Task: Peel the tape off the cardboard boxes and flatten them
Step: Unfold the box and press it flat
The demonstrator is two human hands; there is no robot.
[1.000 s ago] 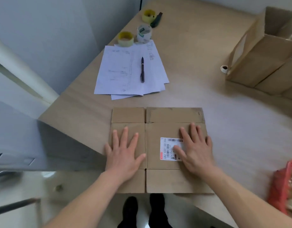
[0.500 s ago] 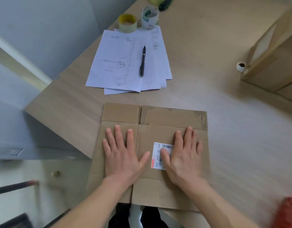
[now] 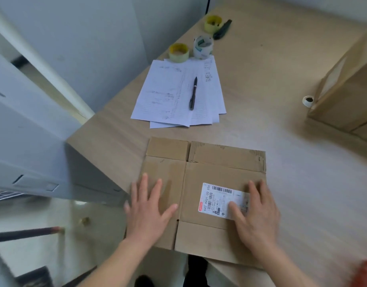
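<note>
The left hand lies palm down, fingers straight and spread, on the left panel of the flattened box. The right hand lies palm down, fingers straight, on the right panel, its thumb over the white label. Neither hand grips anything. The box lies flat at the near corner of the table, its near flaps overhanging the edge. Beyond it a pen rests on a stack of papers. At the far end of the papers stand three tape rolls: yellow, clear and, farthest, yellow. At the right edge stands another box, a small white roll touching its left side.
</note>
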